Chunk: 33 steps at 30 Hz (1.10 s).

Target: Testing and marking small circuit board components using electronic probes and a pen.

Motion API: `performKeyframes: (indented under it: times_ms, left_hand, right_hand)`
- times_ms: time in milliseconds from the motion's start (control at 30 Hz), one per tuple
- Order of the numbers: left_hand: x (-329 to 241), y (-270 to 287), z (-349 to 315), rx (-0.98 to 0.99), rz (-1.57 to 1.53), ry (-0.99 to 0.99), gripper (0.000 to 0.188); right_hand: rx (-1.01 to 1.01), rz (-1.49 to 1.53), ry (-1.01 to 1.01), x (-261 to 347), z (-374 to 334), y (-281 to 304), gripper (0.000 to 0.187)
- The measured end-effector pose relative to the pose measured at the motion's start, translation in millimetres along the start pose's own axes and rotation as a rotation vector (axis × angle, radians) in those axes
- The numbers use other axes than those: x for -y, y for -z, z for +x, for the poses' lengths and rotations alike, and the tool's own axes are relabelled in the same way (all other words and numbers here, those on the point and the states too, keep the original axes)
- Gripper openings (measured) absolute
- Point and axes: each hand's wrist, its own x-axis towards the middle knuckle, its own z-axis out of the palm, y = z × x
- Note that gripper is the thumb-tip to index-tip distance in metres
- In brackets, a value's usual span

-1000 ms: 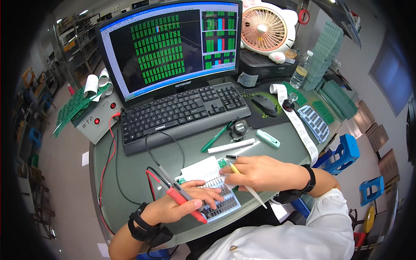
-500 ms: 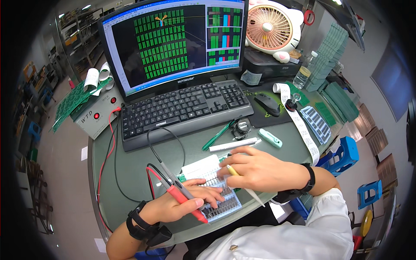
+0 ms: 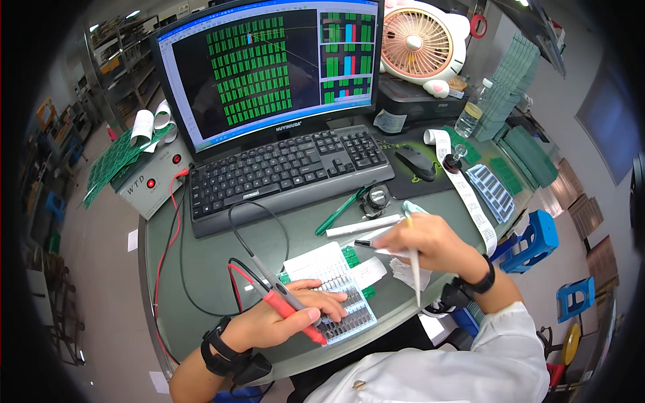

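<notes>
My left hand point(image 3: 285, 319) is closed around a red test probe point(image 3: 279, 303) and a grey test probe point(image 3: 274, 277). Its fingertips rest on a panel point(image 3: 359, 316) with rows of small dark strips. A white sheet point(image 3: 316, 263) covers the panel's far end, and green board shows beneath. Off to the panel's right, my right hand point(image 3: 430, 238) is closed on a pale tapered stick point(image 3: 414, 272) that points down. A slim dark-tipped piece point(image 3: 363, 243) juts left from the same hand; its kind is unclear. Below lie a white paper label point(image 3: 369, 272) and crumpled paper point(image 3: 408, 275).
Beyond my hands are a keyboard point(image 3: 289, 168), a mouse point(image 3: 415, 162) and a monitor point(image 3: 248, 80). A green pen point(image 3: 338, 213), a white tube point(image 3: 363, 225) and a black round item point(image 3: 375, 200) lie nearby. Probe cables run from a grey box point(image 3: 151, 185). A label strip point(image 3: 474, 211) curls at right.
My right hand has lifted off the panel and moved right, carrying the pale stick; the dark-tipped piece now shows. The paper label and crumpled paper are uncovered. My left hand stays nearly still.
</notes>
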Motion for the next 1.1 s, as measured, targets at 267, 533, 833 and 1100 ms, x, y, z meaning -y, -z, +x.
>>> performKeyframes:
  times_ms: [267, 533, 833, 1100]
  left_hand:
    - [3.2, 0.4, 2.0, -0.086, -0.218, 0.003, 0.049]
    - [-16.5, 19.9, -4.6, -0.409, -0.264, -0.043, 0.057]
    - [-9.8, 26.8, -17.7, -0.713, -0.413, -0.073, 0.049]
    - [-4.0, 10.0, -6.8, -0.976, -0.427, -0.237, 0.048]
  right_hand:
    - [0.134, -0.385, -0.047, 46.8, -44.7, -3.5, 0.04]
    - [0.203, -0.417, 0.271, 70.6, -7.3, -51.8, 0.043]
    - [0.282, -0.267, 0.293, 64.3, 4.3, -41.5, 0.036]
    - [-0.124, -0.531, 0.362, 81.4, 10.1, -21.3, 0.039]
